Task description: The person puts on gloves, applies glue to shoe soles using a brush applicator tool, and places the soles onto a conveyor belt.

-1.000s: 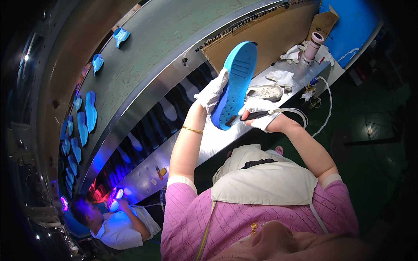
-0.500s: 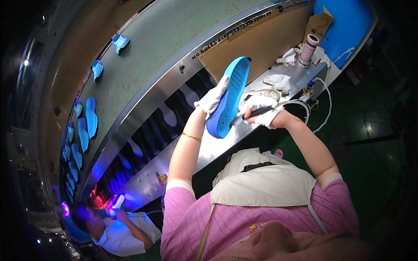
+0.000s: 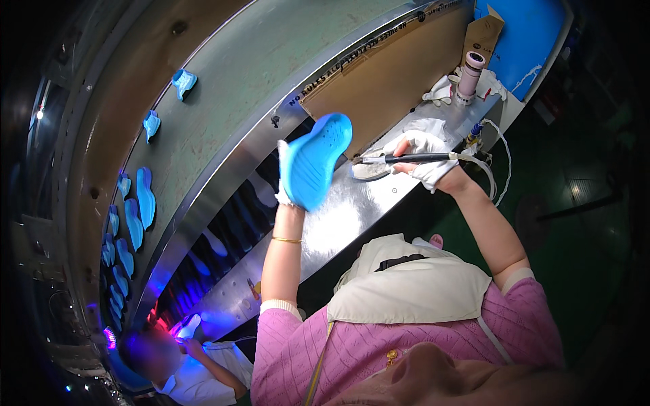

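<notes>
My left hand (image 3: 284, 196), in a white glove, is closed on a blue shoe sole (image 3: 313, 162), mostly hidden behind it. The sole stands tilted, its grooved and dotted face showing, above the metal ledge. In my right hand (image 3: 430, 162), gloved with bare fingertips, is a black-handled brush (image 3: 406, 158) with a pale hose at its back end. The brush tip lies at a shallow whitish dish (image 3: 371, 172) on the ledge, apart from the sole.
A green conveyor belt (image 3: 223, 88) carrying several blue soles (image 3: 145, 196) runs along the far left. Cardboard (image 3: 386, 81) leans behind the ledge (image 3: 338, 230). A pink bottle (image 3: 470, 78) and white gloves (image 3: 440, 90) sit at right. A co-worker (image 3: 203, 365) is at lower left.
The brush has moved off the sole, up and left to the dish. My left hand has turned the sole over end and shifted it left. The belt's soles have moved slightly.
</notes>
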A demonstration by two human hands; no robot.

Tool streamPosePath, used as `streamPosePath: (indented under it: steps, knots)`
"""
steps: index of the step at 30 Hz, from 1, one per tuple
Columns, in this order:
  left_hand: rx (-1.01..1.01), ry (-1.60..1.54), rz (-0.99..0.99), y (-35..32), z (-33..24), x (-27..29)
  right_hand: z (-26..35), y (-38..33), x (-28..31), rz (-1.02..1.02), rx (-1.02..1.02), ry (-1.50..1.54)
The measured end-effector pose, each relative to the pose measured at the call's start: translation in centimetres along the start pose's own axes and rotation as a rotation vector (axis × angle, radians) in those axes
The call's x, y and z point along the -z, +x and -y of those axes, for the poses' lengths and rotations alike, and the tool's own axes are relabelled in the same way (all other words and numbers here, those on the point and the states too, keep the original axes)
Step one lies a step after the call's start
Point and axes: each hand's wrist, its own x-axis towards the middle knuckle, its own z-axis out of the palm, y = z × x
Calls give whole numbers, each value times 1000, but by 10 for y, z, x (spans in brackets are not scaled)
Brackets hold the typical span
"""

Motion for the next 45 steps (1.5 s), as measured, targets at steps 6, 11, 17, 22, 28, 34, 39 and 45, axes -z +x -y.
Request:
streamPosePath:
  steps: [6, 11, 17, 22, 28, 34, 39, 45]
  knots:
    - [153, -543, 21, -25, 74, 23, -22, 1, -15, -207, 58, -66]
    - [202, -492, 137, -31, 93, -36, -46, 25, -12, -399, 313, -293]
    - [118, -337, -83, -26, 112, -40, -38, -1, -30, -206, 175, -208]
    - [36, -255, -241, -15, 111, -49, -37, -4, -26, -247, 448, -585]
    - [-24, -314, -253, -6, 117, -11, -36, -19, -32, -159, 84, -284]
    - [-119, -325, -159, 2, 109, -8, -29, -26, -33, 17, 270, -524]
    - [-59, -455, -41, 5, 98, -9, -29, -30, -33, -99, 272, -543]
    - [-116, -542, 52, -1, 93, -27, -28, -22, -21, -114, 16, -257]
